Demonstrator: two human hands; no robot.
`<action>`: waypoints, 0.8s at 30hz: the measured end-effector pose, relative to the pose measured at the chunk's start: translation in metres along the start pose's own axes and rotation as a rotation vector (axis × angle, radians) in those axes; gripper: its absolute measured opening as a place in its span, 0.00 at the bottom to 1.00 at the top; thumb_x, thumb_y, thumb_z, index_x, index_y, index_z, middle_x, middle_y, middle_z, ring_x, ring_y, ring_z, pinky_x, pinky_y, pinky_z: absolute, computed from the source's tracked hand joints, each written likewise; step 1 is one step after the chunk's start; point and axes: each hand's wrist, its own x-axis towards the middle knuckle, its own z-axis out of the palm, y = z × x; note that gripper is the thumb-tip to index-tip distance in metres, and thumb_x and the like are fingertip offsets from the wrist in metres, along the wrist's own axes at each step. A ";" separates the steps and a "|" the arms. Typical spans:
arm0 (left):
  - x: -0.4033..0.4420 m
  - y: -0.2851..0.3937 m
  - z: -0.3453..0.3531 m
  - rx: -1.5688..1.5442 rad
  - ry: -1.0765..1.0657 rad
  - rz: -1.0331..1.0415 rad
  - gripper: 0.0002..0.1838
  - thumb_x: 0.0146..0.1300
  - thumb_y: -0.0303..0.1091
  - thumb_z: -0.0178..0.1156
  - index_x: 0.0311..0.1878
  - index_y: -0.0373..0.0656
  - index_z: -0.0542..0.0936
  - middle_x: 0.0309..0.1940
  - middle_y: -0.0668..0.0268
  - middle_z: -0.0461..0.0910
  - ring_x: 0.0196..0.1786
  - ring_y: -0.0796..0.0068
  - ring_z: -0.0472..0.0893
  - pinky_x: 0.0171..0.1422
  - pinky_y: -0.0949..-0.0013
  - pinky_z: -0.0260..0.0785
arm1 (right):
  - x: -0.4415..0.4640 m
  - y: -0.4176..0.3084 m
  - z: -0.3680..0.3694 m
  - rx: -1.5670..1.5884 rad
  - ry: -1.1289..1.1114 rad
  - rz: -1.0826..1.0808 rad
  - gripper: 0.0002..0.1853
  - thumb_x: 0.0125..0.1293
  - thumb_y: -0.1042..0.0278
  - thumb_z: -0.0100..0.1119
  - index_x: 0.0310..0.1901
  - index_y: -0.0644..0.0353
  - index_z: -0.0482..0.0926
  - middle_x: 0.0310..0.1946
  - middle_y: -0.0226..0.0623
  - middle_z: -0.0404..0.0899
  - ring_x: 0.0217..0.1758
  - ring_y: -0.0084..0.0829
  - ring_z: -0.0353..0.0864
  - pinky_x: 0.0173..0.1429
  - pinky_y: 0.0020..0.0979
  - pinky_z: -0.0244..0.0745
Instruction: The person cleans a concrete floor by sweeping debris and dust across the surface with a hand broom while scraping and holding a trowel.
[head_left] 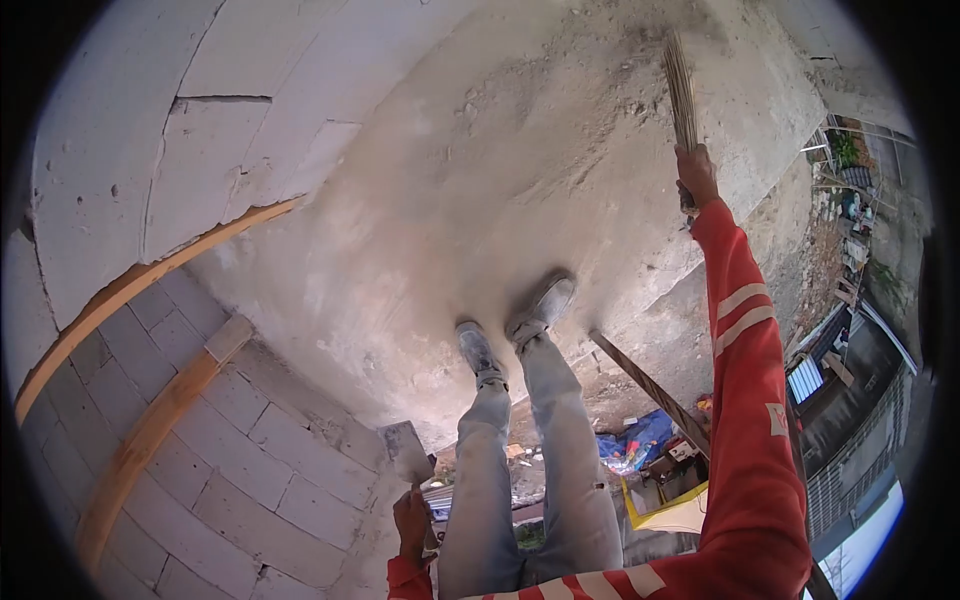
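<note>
My right hand (pixel 698 178) is closed around the bound end of a stick broom (pixel 681 95). The arm is stretched forward, and the broom's bristle tips reach a patch of loose dirt (pixel 645 85) on the concrete floor (pixel 400 240). Low on the left, beside my left leg, my left hand (pixel 411 520) grips the handle of a trowel (pixel 406 450) with a flat, roughly square grey blade. The blade points away from me, close to the block wall. Both shoes (pixel 545 300) stand on the dusty floor.
Pale block walls (pixel 260 450) rise on the left, crossed by wooden beams (pixel 150 440). On the right the floor ends at an edge, with rubble and buildings (pixel 870 370) below. A wooden pole (pixel 650 385) slants beside my right leg. Behind my feet lies a blue tarp (pixel 645 435).
</note>
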 end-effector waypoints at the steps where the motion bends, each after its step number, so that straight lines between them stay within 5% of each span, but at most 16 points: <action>1: -0.004 -0.005 0.005 0.015 0.002 0.007 0.17 0.75 0.40 0.53 0.30 0.39 0.74 0.17 0.70 0.72 0.17 0.79 0.71 0.21 0.70 0.64 | -0.029 -0.008 0.005 -0.015 -0.064 -0.042 0.23 0.73 0.47 0.56 0.50 0.62 0.68 0.26 0.50 0.80 0.20 0.43 0.82 0.21 0.42 0.76; 3: -0.004 -0.026 0.012 -0.028 0.003 -0.030 0.17 0.74 0.39 0.54 0.31 0.38 0.76 0.17 0.70 0.72 0.17 0.79 0.72 0.21 0.70 0.64 | -0.096 -0.001 0.026 -0.013 -0.148 -0.177 0.23 0.73 0.48 0.57 0.50 0.62 0.66 0.25 0.51 0.79 0.18 0.43 0.81 0.19 0.41 0.75; 4: -0.006 -0.031 0.014 -0.048 0.006 -0.040 0.17 0.74 0.39 0.54 0.31 0.38 0.76 0.17 0.70 0.72 0.18 0.79 0.73 0.21 0.70 0.65 | -0.146 -0.006 0.036 -0.014 -0.242 -0.238 0.22 0.75 0.51 0.55 0.54 0.61 0.62 0.29 0.62 0.80 0.24 0.60 0.82 0.26 0.54 0.77; 6: -0.008 -0.039 0.020 -0.077 0.011 -0.064 0.17 0.74 0.39 0.54 0.30 0.39 0.76 0.17 0.69 0.73 0.18 0.79 0.73 0.22 0.70 0.66 | -0.235 0.009 0.077 -0.058 -0.358 -0.354 0.23 0.76 0.53 0.54 0.59 0.62 0.62 0.32 0.69 0.79 0.37 0.73 0.77 0.38 0.65 0.70; 8: -0.013 -0.036 0.026 -0.067 0.005 -0.071 0.17 0.74 0.39 0.53 0.30 0.39 0.76 0.17 0.68 0.74 0.18 0.78 0.73 0.23 0.69 0.68 | -0.322 0.016 0.124 -0.115 -0.508 -0.396 0.25 0.75 0.51 0.55 0.60 0.62 0.62 0.30 0.68 0.80 0.37 0.72 0.79 0.39 0.65 0.72; 12: 0.003 -0.058 0.030 -0.019 0.000 -0.079 0.18 0.74 0.39 0.52 0.31 0.37 0.77 0.17 0.67 0.74 0.19 0.77 0.75 0.24 0.69 0.70 | -0.428 0.050 0.243 -0.291 -0.856 -0.541 0.26 0.74 0.49 0.54 0.60 0.60 0.62 0.41 0.60 0.83 0.42 0.66 0.83 0.47 0.61 0.77; 17: 0.023 -0.099 0.022 0.091 -0.007 -0.087 0.18 0.74 0.41 0.53 0.32 0.37 0.79 0.17 0.67 0.75 0.19 0.76 0.75 0.24 0.69 0.69 | -0.360 0.108 0.359 -0.641 -0.675 -0.731 0.25 0.73 0.46 0.56 0.58 0.57 0.64 0.39 0.49 0.83 0.39 0.51 0.87 0.42 0.49 0.83; 21: 0.032 -0.142 0.009 0.019 0.008 -0.146 0.18 0.75 0.42 0.52 0.31 0.39 0.78 0.17 0.68 0.74 0.18 0.77 0.74 0.24 0.68 0.68 | -0.243 0.093 0.330 -0.706 -0.552 -0.514 0.28 0.75 0.45 0.51 0.65 0.57 0.61 0.44 0.58 0.83 0.47 0.61 0.85 0.51 0.58 0.78; 24: 0.037 -0.147 0.011 -0.050 0.006 -0.188 0.18 0.75 0.42 0.53 0.30 0.40 0.75 0.17 0.68 0.73 0.18 0.77 0.73 0.23 0.68 0.68 | -0.162 0.062 0.285 -0.596 -0.297 -0.315 0.25 0.74 0.42 0.51 0.57 0.55 0.65 0.46 0.63 0.83 0.53 0.67 0.81 0.56 0.61 0.73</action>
